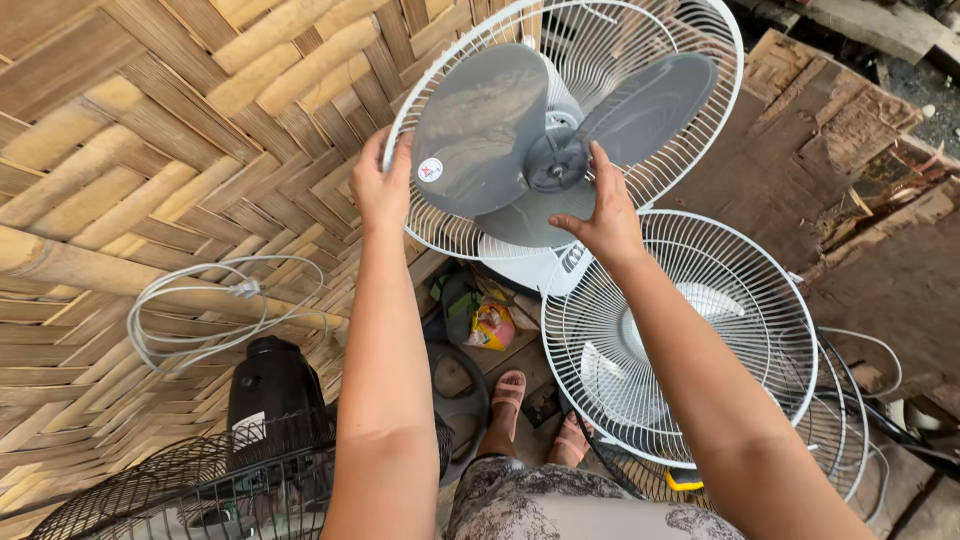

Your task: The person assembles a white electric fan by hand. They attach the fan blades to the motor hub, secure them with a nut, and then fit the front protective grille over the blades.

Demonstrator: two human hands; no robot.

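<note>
Two bare hands work on a white fan held up against a woven bamboo wall. The left hand [382,185] clasps the rim of the rear guard [455,235], fingers closed round the wire, while the right hand [605,215] sits open-fingered at the hub [555,170] of the grey blade [480,130]. A judgement — the blade is being seated or freed, which calls for steady bracing. Front guard [680,335] leans below.

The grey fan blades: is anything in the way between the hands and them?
Nothing visible. The front cover is off, so the grey fan blades sit bare. The right hand already touches them near the hub, and the left hand grips the white rear guard rim.
</note>
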